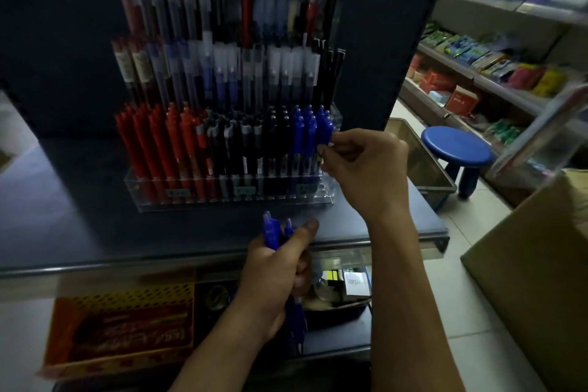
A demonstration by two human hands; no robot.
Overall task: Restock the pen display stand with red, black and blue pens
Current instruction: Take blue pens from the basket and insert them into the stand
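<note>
A clear tiered pen display stand [229,197] sits on a dark counter. Its front row holds red pens [152,143] at the left, black pens [241,146] in the middle and blue pens [302,134] at the right. My right hand [366,165] pinches one blue pen [324,129] upright at the row's right end. Below the counter edge, my left hand [280,274] grips a small bundle of blue pens [273,231], their tops poking up above my fingers.
Higher tiers of the stand hold more pens. Under the counter lie an orange box [121,328] and small boxes [353,283]. A blue stool [455,145], stocked shelves [496,73] and a cardboard box [534,264] stand to the right.
</note>
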